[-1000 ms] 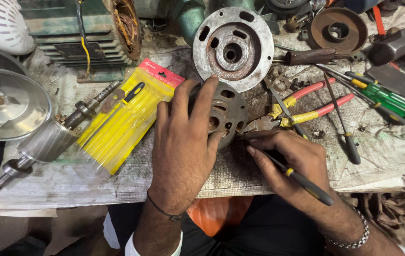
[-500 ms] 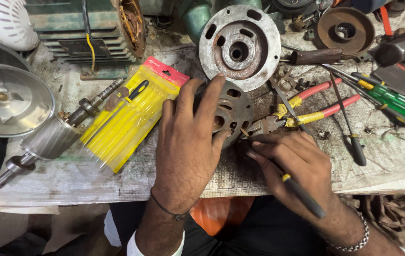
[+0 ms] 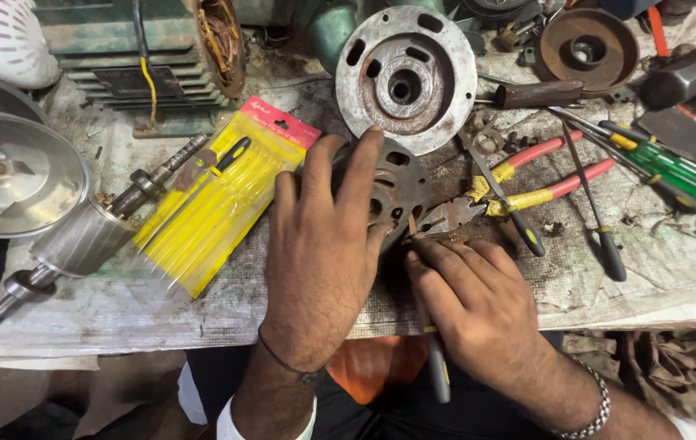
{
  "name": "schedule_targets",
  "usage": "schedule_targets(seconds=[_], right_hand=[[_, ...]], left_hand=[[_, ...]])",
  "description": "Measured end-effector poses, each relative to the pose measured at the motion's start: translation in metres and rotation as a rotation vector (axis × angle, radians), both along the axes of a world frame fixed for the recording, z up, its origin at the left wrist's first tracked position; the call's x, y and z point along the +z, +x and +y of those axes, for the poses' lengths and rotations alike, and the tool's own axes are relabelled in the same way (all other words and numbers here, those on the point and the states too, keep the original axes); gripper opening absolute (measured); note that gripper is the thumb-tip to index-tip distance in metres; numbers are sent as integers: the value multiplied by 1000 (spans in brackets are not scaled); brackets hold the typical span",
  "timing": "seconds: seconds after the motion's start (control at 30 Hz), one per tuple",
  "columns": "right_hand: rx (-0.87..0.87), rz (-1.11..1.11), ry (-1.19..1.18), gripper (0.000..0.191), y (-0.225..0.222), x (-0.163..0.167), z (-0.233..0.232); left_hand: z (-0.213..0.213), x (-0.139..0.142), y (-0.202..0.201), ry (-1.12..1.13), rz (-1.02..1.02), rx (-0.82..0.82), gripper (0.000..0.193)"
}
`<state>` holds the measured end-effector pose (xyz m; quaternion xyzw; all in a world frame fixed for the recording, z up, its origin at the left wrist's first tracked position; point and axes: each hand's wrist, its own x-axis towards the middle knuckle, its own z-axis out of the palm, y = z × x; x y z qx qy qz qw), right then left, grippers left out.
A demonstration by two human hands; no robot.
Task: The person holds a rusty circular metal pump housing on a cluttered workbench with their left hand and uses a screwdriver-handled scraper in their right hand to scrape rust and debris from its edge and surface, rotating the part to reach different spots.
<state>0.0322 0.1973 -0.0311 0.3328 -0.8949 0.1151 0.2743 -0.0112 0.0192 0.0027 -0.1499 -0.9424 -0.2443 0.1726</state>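
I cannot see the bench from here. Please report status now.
Left hand flat on dark round metal plate. Right hand grips screwdriver, tip hidden under fingers. Pliers lie beside plate.

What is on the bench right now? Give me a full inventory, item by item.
dark slotted disc: 1, dark grey, bench centre, under left fingers
round end plate: 1, grey and rusty, behind the disc
pliers: 1, red and yellow handles, right of the disc
yellow packet: 1, yellow with red top, left of centre
rotor shaft: 1, silver, left of the packet
metal cover: 1, silver, far left
finned motor body: 1, green, top left
rusty disc: 1, brown, top right
green screwdrivers: 2, right edge
black screwdriver: 1, right of pliers
left hand: pressing on the dark slotted disc
right hand: gripping a thin tool, black and yellow handle
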Motion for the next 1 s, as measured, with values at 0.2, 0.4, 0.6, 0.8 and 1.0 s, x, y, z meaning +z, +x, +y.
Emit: schedule_targets(seconds=[0.2,0.4,0.6,0.8,1.0], right_hand=[[-12,-86,-197,16,-3,3,2],[-37,-93,-74,28,-1,8,-2],[-64,-16,102,31,4,4,-17],[-28,-47,27,27,1,-2,-13],[6,-352,-257,22,-15,18,16]], left_hand=[[-2,4,2,32,-20,0,89],[-2,3,2,27,-17,-1,87],[-2,1,3,13,21,-9,87],[-1,2,4,3,-12,15,87],[-1,3,2,19,-24,-6,90]])
